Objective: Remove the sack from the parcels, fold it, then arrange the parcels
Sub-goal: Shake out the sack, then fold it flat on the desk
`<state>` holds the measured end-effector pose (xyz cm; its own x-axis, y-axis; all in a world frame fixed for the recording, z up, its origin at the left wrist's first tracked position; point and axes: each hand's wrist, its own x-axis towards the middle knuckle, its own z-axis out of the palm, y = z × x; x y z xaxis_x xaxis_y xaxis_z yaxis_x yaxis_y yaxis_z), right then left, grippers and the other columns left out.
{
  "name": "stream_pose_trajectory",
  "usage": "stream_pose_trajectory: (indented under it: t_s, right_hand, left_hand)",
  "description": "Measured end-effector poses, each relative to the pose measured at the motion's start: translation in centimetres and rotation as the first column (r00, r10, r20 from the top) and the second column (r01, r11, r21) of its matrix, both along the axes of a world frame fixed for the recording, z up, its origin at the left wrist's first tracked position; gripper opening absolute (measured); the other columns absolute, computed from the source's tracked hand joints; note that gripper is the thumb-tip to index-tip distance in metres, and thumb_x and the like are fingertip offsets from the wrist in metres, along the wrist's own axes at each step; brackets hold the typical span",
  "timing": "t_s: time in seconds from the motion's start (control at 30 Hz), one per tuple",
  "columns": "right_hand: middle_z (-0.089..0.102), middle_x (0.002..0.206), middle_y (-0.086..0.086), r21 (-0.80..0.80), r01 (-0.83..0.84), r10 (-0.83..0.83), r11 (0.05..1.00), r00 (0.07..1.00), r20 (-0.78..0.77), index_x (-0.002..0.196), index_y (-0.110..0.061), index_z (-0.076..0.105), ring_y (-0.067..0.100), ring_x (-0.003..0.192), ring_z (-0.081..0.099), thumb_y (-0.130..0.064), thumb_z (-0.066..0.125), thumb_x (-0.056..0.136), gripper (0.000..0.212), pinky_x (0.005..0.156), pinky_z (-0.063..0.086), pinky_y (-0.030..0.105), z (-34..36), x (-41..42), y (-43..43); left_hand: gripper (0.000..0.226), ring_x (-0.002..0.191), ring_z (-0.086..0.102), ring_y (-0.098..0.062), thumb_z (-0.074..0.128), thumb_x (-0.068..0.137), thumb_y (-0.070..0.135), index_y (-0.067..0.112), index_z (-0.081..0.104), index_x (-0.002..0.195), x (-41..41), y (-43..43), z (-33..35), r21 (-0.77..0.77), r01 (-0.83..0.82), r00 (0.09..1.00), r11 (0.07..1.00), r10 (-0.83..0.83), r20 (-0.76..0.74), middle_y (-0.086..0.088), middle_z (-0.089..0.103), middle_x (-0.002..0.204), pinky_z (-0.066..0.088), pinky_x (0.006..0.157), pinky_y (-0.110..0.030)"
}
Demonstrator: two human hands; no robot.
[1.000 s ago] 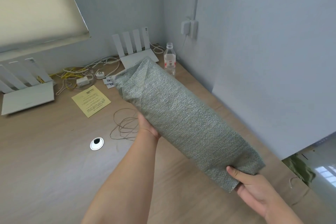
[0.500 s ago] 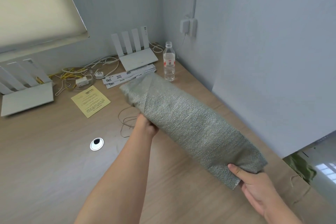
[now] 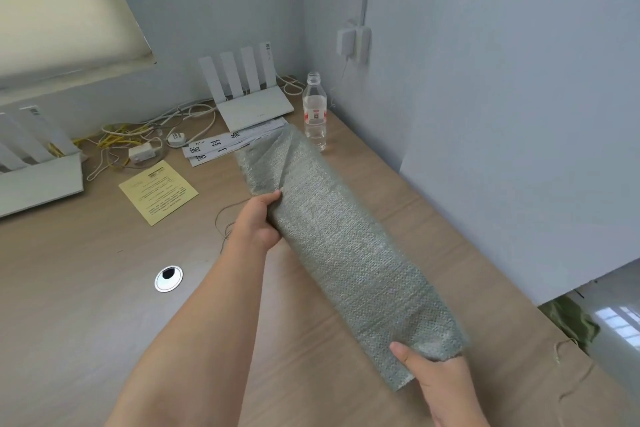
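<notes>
A grey-green woven sack (image 3: 343, 253), folded into a long narrow strip, stretches diagonally above the wooden table (image 3: 86, 322) from near the water bottle down toward me. My left hand (image 3: 258, 224) grips its left edge near the far end, thumb on top. My right hand (image 3: 438, 378) pinches the near corner, thumb lying on the fabric. No parcels are in view.
A clear water bottle (image 3: 315, 111) stands by the wall corner. Two white routers (image 3: 252, 94) (image 3: 34, 163), tangled cables (image 3: 138, 139), printed paper strips (image 3: 228, 144), a yellow note (image 3: 159, 191), loose string (image 3: 225, 222) and a cable grommet (image 3: 168, 278) lie on the table. A wall panel (image 3: 519, 114) flanks the right side.
The sack's far end has dropped lower toward the table, uncovering the paper strips. My left hand has shifted so its thumb now lies over the sack's edge. The right hand keeps its hold.
</notes>
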<state>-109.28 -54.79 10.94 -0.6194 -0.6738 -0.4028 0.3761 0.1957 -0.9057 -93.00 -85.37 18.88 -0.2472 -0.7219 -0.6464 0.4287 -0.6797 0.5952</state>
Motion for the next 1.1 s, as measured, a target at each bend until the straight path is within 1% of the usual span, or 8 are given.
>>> stream_pose_trajectory:
  t_s: [0.1, 0.2, 0.37, 0.53, 0.67, 0.83, 0.93, 1.1]
  right_hand:
    - [0.067, 0.131, 0.011, 0.080, 0.043, -0.032, 0.996, 0.992, -0.124, 0.148, -0.008, 0.045, 0.024, 0.119, 0.066, -0.045, 0.104, 0.028, 0.139, 0.105, 0.051, 0.049, -2.8, 0.9, 0.4]
    - [0.061, 0.133, 0.013, 0.168, 0.125, -0.079, 0.978, 0.964, -0.253, 0.151, -0.011, 0.034, 0.023, 0.108, 0.066, 0.010, 0.095, 0.046, 0.124, 0.097, 0.051, 0.022, -3.3, 2.0, 0.2]
    - [0.066, 0.113, 0.010, 0.421, 0.127, -0.013, 0.898, 0.965, -0.262, 0.159, -0.041, 0.003, 0.027, 0.089, 0.070, 0.006, 0.095, 0.047, 0.152, 0.092, 0.056, 0.052, -3.9, 2.6, 0.9]
    - [0.061, 0.106, 0.023, 0.443, 0.301, 0.151, 0.844, 0.660, -0.736, 0.140, -0.017, 0.053, 0.039, 0.079, 0.066, -0.053, 0.083, 0.052, 0.100, 0.075, 0.056, 0.050, -2.1, 3.1, 0.9]
    - [0.057, 0.099, 0.016, 0.274, 0.336, 0.150, 0.901, 0.351, -0.924, 0.099, -0.008, 0.079, 0.039, 0.076, 0.059, -0.047, 0.055, 0.081, 0.049, 0.071, 0.051, 0.048, -0.9, 1.9, -0.2]
    - [0.057, 0.133, 0.019, 0.433, -0.049, 0.435, 0.900, 0.181, -0.882, 0.125, -0.018, 0.069, 0.041, 0.118, 0.056, -0.044, 0.048, 0.088, 0.049, 0.096, 0.048, 0.050, -0.8, 2.4, -8.1]
    - [0.047, 0.152, 0.020, 0.612, -0.098, 0.617, 0.785, 0.037, -0.786, 0.134, -0.028, 0.063, 0.044, 0.135, 0.048, -0.052, 0.047, 0.083, 0.059, 0.103, 0.044, 0.056, -3.0, 3.9, -11.6]
    - [0.035, 0.162, 0.015, 0.702, -0.130, 0.703, 0.700, -0.048, -0.710, 0.147, -0.033, 0.051, 0.043, 0.147, 0.034, -0.061, 0.040, 0.089, 0.066, 0.114, 0.029, 0.063, -5.8, 4.9, -11.8]
  left_hand:
    - [0.023, 0.102, 0.068, -0.030, 0.056, 0.096, 0.004, 0.007, 0.063, 0.117, 0.4, -0.8, -2.9, 0.047, 0.020, 0.995, 0.999, -0.025, 0.099, -0.013, 0.071, 0.112, 0.054, 0.079, -0.046]
    - [0.033, 0.106, 0.068, -0.031, 0.061, 0.094, 0.003, 0.009, 0.060, 0.126, 0.7, -1.4, -6.1, 0.018, 0.043, 0.964, 0.999, -0.046, 0.260, -0.013, 0.069, 0.120, 0.057, 0.083, -0.045]
    - [0.030, 0.108, 0.068, -0.035, 0.070, 0.090, 0.005, 0.007, 0.063, 0.119, 0.7, -1.5, -10.1, -0.145, 0.175, 0.854, 0.974, -0.077, 0.515, -0.018, 0.070, 0.121, 0.054, 0.099, -0.051]
    - [0.073, 0.112, 0.063, -0.030, 0.087, 0.071, 0.041, 0.010, 0.048, 0.125, 0.8, -0.6, -9.6, -0.169, 0.467, 0.312, 0.868, 0.017, 0.950, -0.009, 0.065, 0.120, 0.051, 0.085, -0.039]
    - [0.081, 0.117, 0.060, -0.036, 0.072, 0.081, 0.057, 0.007, 0.042, 0.138, 0.0, 0.2, -8.4, -0.172, 0.531, -0.013, 0.829, 0.212, 0.977, -0.017, 0.057, 0.132, 0.050, 0.087, -0.042]
    - [0.035, 0.066, 0.063, -0.026, 0.049, 0.091, 0.044, 0.018, 0.064, 0.074, -3.2, 2.1, -8.8, -0.515, 0.700, 0.234, 0.494, 0.523, 0.820, 0.000, 0.062, 0.069, 0.048, 0.056, -0.032]
    - [0.045, 0.105, 0.063, -0.030, 0.048, 0.087, 0.050, 0.020, 0.072, 0.111, -4.7, 2.9, -10.8, -0.314, 0.907, 0.168, 0.279, 0.444, 0.880, -0.008, 0.070, 0.112, 0.051, 0.089, -0.039]
    - [0.076, 0.157, 0.011, -0.017, 0.034, 0.095, 0.067, 0.033, 0.016, 0.161, -2.8, 2.0, -14.1, 0.013, 0.978, -0.068, 0.207, 0.264, 0.962, 0.003, 0.016, 0.169, 0.011, 0.126, -0.042]
